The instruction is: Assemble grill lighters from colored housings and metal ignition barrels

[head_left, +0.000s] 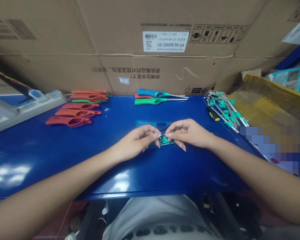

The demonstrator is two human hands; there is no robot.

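Near the middle of the blue table, my left hand (142, 140) pinches a small dark and white part (160, 135) between thumb and index finger. Close on its right, my right hand (186, 133) has thumb and index finger pressed together at the same small parts; what they grip is too small to name. Under the fingertips lies an open blue lighter shell half (152, 145) with a green piece (167, 139) in it, partly hidden by the hands. Another blue shell half (140, 124) lies just behind.
Red and orange lighter shells (70, 120) lie at the left, by a white power strip (43, 105). Assembled lighters (150, 101) lie at the back. Metal rods with green parts (225, 110) and a black-yellow screwdriver (213, 114) are at the right, beside a carton (267, 100).
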